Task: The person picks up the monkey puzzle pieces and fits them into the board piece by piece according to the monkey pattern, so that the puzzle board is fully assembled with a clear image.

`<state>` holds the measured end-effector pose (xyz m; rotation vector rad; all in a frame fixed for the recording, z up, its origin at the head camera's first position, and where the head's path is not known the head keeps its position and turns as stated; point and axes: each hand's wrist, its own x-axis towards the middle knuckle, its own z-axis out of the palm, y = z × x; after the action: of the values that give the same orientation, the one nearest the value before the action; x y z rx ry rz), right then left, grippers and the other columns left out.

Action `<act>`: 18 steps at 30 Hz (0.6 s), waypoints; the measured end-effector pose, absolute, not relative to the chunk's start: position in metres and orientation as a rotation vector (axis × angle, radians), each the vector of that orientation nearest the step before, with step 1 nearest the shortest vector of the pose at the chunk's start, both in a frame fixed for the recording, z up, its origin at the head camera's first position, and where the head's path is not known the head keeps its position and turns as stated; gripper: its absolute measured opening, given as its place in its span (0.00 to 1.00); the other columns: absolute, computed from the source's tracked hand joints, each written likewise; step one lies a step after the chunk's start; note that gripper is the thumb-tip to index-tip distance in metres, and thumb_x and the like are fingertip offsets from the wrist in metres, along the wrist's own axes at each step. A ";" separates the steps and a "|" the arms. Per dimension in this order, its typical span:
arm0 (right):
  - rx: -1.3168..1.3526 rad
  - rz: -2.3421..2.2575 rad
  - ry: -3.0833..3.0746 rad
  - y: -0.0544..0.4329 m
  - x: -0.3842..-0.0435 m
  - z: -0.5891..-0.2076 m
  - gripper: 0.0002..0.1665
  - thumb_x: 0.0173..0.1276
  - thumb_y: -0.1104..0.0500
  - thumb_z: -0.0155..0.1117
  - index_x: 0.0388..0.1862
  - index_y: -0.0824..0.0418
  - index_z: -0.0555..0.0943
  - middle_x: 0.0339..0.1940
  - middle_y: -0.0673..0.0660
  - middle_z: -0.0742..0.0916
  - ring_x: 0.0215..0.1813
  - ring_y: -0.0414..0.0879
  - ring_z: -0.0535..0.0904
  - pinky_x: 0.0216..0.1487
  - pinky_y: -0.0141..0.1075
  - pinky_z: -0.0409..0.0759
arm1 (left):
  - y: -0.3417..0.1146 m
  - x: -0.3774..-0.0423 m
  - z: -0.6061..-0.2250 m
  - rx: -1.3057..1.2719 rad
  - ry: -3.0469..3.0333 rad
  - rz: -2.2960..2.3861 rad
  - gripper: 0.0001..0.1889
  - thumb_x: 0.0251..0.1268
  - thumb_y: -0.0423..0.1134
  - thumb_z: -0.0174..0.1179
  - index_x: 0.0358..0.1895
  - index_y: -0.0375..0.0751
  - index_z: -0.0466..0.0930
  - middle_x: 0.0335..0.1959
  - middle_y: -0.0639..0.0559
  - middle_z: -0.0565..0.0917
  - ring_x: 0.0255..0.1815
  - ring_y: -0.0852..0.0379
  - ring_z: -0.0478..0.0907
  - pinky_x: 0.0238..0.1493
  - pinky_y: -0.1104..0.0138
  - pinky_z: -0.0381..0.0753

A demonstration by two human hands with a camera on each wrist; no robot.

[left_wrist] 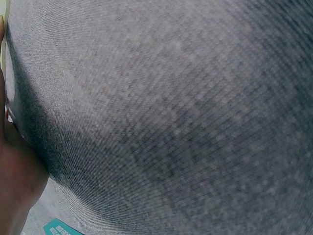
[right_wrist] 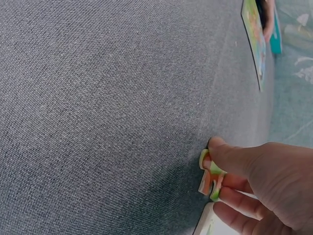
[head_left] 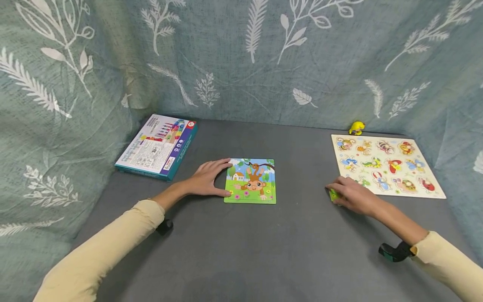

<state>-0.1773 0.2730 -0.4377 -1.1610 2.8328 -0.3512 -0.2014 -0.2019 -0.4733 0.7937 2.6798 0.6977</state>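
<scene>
A square monkey puzzle (head_left: 250,181) lies flat on the grey table. My left hand (head_left: 205,178) rests at its left side, thumb and fingers spread with the tips at the puzzle's edge. In the left wrist view only part of that hand (left_wrist: 19,171) shows, at the left border. My right hand (head_left: 352,196), off to the right, pinches a small green and orange puzzle piece (right_wrist: 211,172) between thumb and fingers, low over the table. Most of the piece is hidden by the fingers in the head view.
A cream insect peg board (head_left: 362,178) lies at the right, beyond my right hand. Behind it, a small yellow toy (head_left: 356,127) stands at the table's back edge. A flat boxed set (head_left: 156,147) lies at the left. Patterned cloth (head_left: 234,84) hangs behind the table.
</scene>
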 end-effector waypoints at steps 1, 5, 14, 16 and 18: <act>-1.155 -0.348 2.831 0.273 -0.178 -0.437 0.25 0.54 0.62 0.75 0.53 0.66 0.82 0.41 0.56 0.82 0.39 0.41 0.74 0.37 0.36 0.74 | -0.202 -0.202 -0.473 0.796 2.679 0.696 0.50 0.53 0.61 0.67 0.77 0.49 0.53 0.80 0.48 0.50 0.78 0.41 0.48 0.72 0.40 0.45; -1.144 -0.347 2.820 0.274 -0.178 -0.436 0.26 0.55 0.62 0.74 0.54 0.66 0.82 0.41 0.56 0.82 0.39 0.42 0.74 0.38 0.37 0.74 | -0.200 -0.203 -0.471 0.793 2.673 0.683 0.50 0.53 0.61 0.67 0.77 0.49 0.53 0.80 0.49 0.50 0.78 0.42 0.48 0.72 0.41 0.45; -1.167 -0.341 2.827 0.271 -0.179 -0.438 0.25 0.54 0.62 0.75 0.52 0.66 0.82 0.39 0.55 0.82 0.38 0.40 0.73 0.36 0.35 0.73 | -0.199 -0.200 -0.470 0.775 2.668 0.680 0.49 0.54 0.60 0.67 0.77 0.49 0.53 0.80 0.49 0.50 0.79 0.42 0.48 0.72 0.41 0.45; -1.190 -0.339 2.840 0.269 -0.179 -0.438 0.25 0.53 0.62 0.76 0.51 0.66 0.83 0.38 0.54 0.81 0.37 0.40 0.73 0.36 0.35 0.73 | -0.200 -0.200 -0.469 0.774 2.668 0.684 0.49 0.54 0.60 0.67 0.77 0.49 0.53 0.80 0.49 0.50 0.79 0.43 0.48 0.73 0.41 0.45; -1.217 -0.337 2.853 0.266 -0.180 -0.438 0.25 0.52 0.61 0.77 0.49 0.67 0.83 0.37 0.54 0.81 0.36 0.40 0.72 0.35 0.34 0.71 | -0.200 -0.199 -0.469 0.774 2.666 0.691 0.49 0.54 0.60 0.67 0.77 0.49 0.53 0.80 0.49 0.50 0.79 0.43 0.48 0.73 0.41 0.45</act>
<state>-0.1800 0.2663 -0.4385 -1.2169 2.8527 -0.3366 -0.1991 -0.1998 -0.4694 0.7741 2.6664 0.6911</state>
